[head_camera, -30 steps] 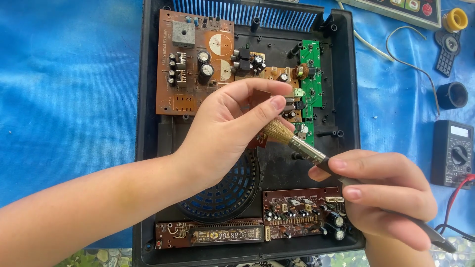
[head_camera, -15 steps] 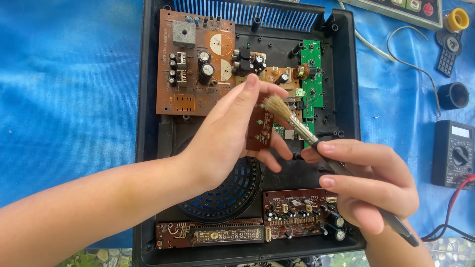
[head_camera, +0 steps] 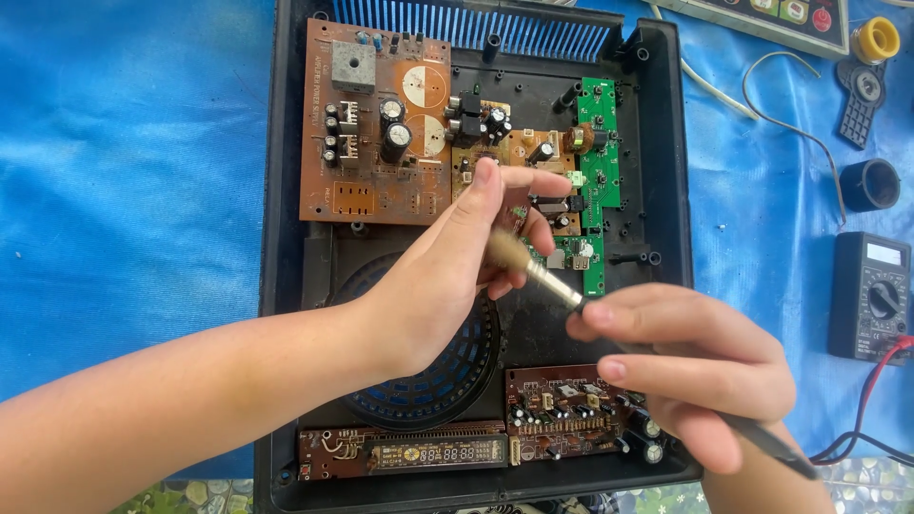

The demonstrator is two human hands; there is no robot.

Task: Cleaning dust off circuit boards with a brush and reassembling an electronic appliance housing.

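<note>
An open black device case [head_camera: 286, 238] lies on a blue sheet, with a large brown circuit board [head_camera: 371, 124] at its top left and a green board [head_camera: 600, 162] to the right. My left hand [head_camera: 457, 266] reaches in from the left and pinches a small brown board [head_camera: 533, 214] at the middle of the case, tilting it up. My right hand [head_camera: 695, 366] grips a small brush [head_camera: 533, 271] by its dark handle, and the bristles rest beside my left fingers at that small board.
Two narrow boards [head_camera: 562, 409] with a display strip lie along the case's near edge, next to a round black fan grille [head_camera: 447, 371]. A black multimeter [head_camera: 871, 295] with red lead, a black ring [head_camera: 871, 186] and a yellow knob [head_camera: 876, 38] lie on the right.
The brush tip has moved left and slightly up, closer to my left fingers. My left hand has shifted a little upward, with the small board still pinched.
</note>
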